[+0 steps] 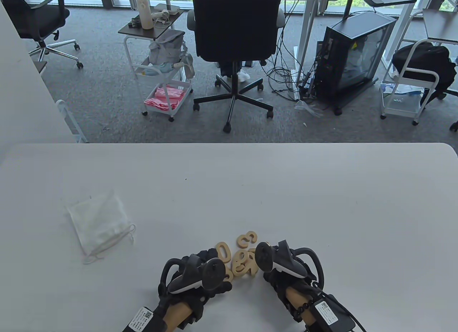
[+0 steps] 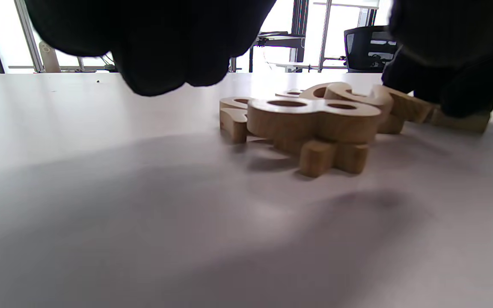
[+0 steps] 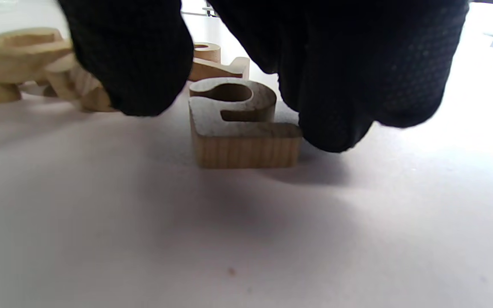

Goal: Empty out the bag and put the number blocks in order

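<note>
Number blocks (image 1: 240, 256) (legible: 0, 3, 2)

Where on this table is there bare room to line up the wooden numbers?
Bare patches: the wide stretch of table beyond the number blocks toward the far edge, the whole right side, and the gap between the white bag and the blocks. It is crowded at the near edge, where the left hand and right hand flank the pile.
</note>
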Motion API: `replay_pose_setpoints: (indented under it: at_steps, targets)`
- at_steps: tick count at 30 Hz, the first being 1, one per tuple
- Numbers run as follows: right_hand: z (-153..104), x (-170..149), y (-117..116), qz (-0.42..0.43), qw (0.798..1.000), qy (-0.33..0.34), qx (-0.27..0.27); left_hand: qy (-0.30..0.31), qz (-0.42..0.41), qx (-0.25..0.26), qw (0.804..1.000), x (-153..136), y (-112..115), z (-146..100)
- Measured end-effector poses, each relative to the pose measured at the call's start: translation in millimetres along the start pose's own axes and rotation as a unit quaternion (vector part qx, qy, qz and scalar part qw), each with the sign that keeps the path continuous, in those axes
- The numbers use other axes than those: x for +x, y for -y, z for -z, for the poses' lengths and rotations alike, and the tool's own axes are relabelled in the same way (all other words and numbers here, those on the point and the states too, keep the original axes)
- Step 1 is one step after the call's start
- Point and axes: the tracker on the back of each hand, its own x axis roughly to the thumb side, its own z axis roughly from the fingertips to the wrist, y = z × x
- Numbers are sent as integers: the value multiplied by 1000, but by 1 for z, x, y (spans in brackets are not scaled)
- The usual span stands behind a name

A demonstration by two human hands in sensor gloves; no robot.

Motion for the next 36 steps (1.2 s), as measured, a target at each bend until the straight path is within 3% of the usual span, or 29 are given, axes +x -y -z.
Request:
replay_pose_setpoints:
  at_steps: [9, 17, 23, 26, 28, 30, 32, 36]
  targets:
    - [-21, -34, 31, 63, 995, -34, -75, -32, 82, 14, 996, 19, 12, 7]
    - [-26, -40, 32, 80, 993, -39, -75, -31, 132, 31, 990, 30, 17, 9]
    - [-26, -37, 32, 79, 993, -35, -82, -26, 109, 37, 993, 27, 13, 7]
    - [-27, -38, 33, 78, 992, -33, -92, -9, 86, 58, 995, 18, -4, 2]
    - [-29, -38, 34, 78, 991, -23, -111, -15, 63, 80, 995, 3, -25, -6]
    - [-31, -35, 35, 79, 988, -9, -131, 17, 66, 74, 995, -15, -38, -10]
    - [-32, -29, 35, 76, 986, 21, -145, 2, 61, 72, 996, -34, -39, -14]
    - [-34, -9, 30, 65, 979, 91, -170, 18, 60, 6, 998, -59, -25, -10]
